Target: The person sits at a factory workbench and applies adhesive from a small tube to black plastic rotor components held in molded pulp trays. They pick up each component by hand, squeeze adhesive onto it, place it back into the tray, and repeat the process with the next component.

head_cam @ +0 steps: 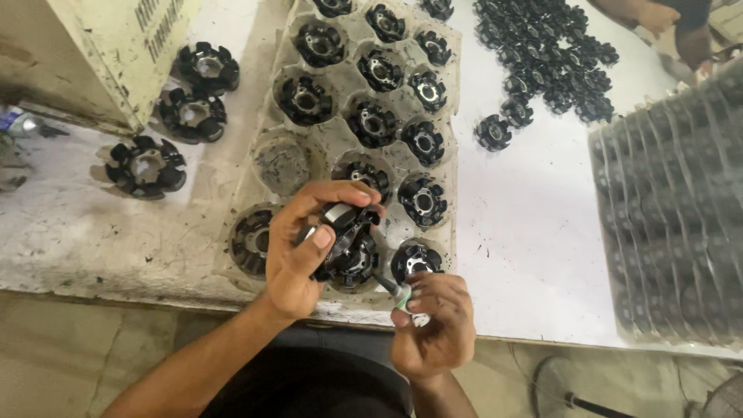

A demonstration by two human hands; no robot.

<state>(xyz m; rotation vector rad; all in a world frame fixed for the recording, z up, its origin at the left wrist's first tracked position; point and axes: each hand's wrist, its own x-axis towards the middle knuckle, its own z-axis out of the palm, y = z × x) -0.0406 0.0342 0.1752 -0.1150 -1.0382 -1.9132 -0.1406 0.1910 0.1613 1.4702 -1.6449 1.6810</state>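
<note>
My left hand (306, 248) grips a black round toothed metal part (350, 246), like a small stator core, held above the near edge of a moulded pulp tray (255, 166). My right hand (433, 325) pinches a small pen-like tool (395, 292) with a dark tip and a green and white body. Its tip touches the lower right of the held part. The tray's cups hold several more of the same black parts (373, 124); one cup (282, 161) on the left is bare.
Three loose black parts (147, 166) lie left of the tray beside a cream box (116, 54). A heap of the same parts (546, 50) sits at the back right. A stack of filled trays (673, 201) stands at the right. Another person's hand (658, 15) shows at the top right.
</note>
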